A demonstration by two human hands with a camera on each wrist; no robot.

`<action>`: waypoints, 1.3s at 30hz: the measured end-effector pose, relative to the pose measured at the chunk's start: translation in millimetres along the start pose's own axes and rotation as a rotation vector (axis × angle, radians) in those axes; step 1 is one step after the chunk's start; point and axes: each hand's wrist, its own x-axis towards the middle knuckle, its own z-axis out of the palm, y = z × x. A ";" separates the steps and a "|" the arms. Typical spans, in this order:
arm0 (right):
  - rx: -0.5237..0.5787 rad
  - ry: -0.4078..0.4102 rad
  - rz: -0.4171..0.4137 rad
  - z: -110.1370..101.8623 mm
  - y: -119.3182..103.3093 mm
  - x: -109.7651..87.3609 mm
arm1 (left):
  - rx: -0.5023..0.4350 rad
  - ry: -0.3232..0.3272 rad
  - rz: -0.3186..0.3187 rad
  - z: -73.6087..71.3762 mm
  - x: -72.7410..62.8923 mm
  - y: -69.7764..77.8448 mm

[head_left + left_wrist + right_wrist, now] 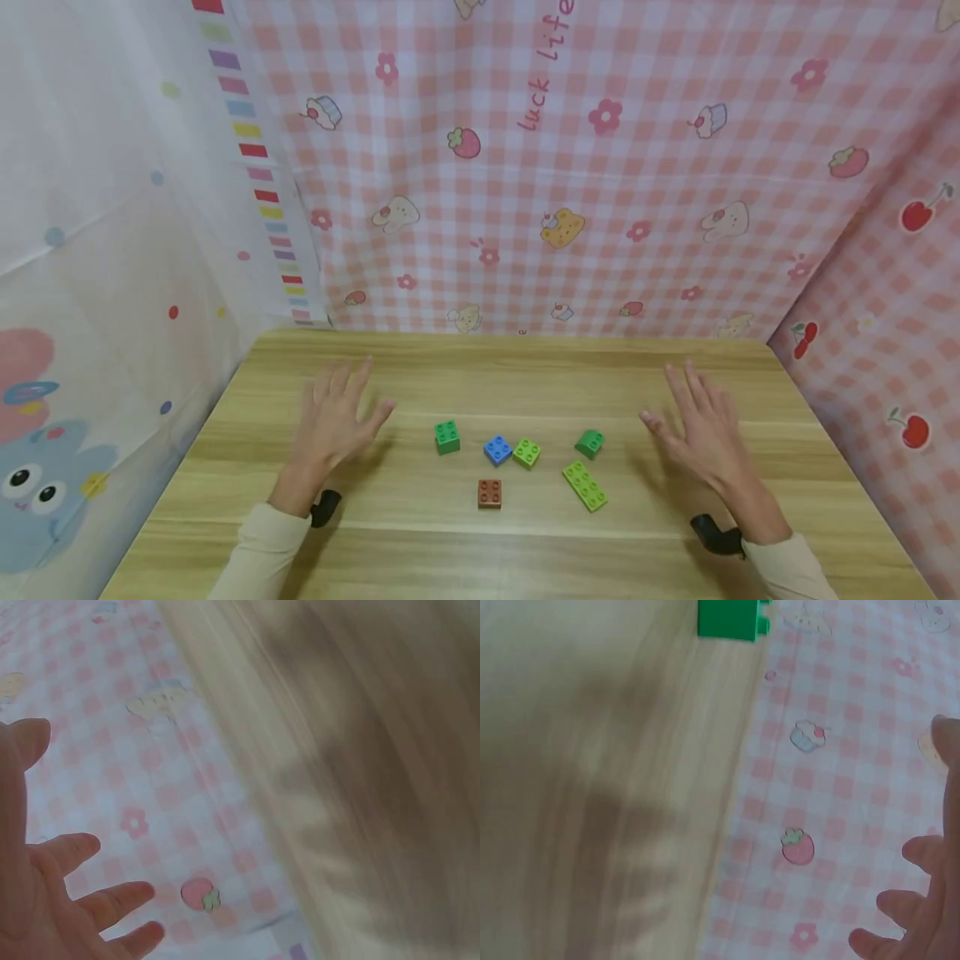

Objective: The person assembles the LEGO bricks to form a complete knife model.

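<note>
My left hand (337,421) hovers over the left part of the table, fingers spread and holding nothing. Over the right part, my right hand (703,433) is likewise spread and free of any object. Between them lie toy building bricks: a green brick (447,437) nearest the left hand, a blue brick (498,451) close beside a small lime brick (527,454), and a brown brick (490,494) in front. A green brick with a sloped side (589,444) sits nearest the right hand, with a long lime brick (584,486) before it. One green brick (728,619) shows in the right wrist view.
The wooden table (405,558) has a back edge against a pink checked cloth (517,183). A white patterned cloth (112,250) hangs on the left and a cherry-print cloth (885,358) on the right. Black wrist mounts (716,535) sit at both cuffs.
</note>
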 end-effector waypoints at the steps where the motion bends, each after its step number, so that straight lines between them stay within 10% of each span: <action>1: 0.032 -0.001 0.004 0.9 -1.6 -1.1 | -0.039 0.007 0.008 1.1 -0.9 2.0; 16: 0.420 -0.116 0.159 21.6 -22.4 -29.6 | -0.628 -0.264 -0.072 27.7 -10.2 27.8; 39: 0.605 -0.321 0.190 63.1 -46.1 -44.6 | -0.869 -0.409 -0.242 54.7 -6.6 45.6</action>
